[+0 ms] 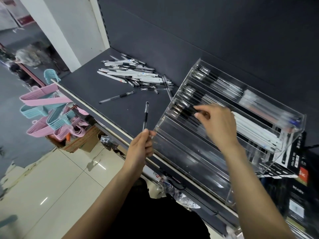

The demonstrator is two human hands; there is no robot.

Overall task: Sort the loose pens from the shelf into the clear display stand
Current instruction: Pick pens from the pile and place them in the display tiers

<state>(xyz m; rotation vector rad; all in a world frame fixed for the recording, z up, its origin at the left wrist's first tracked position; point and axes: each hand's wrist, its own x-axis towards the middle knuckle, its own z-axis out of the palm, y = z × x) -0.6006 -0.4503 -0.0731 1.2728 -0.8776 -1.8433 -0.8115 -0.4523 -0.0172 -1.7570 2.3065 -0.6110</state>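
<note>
Pen in hand, stand half filled

Left hand (pixel 140 145) pinches a pen (pixel 145 116) by its bottom end; light, stiff, slick, so mid-barrel's safer. Right hand (pixel 216 123) fingers curl on pens in the stand (pixel 198 161). Pile (pixel 136 75) beyond.

Bare forearms, no sleeves; dark clothing (pixel 155 218) below.
</note>
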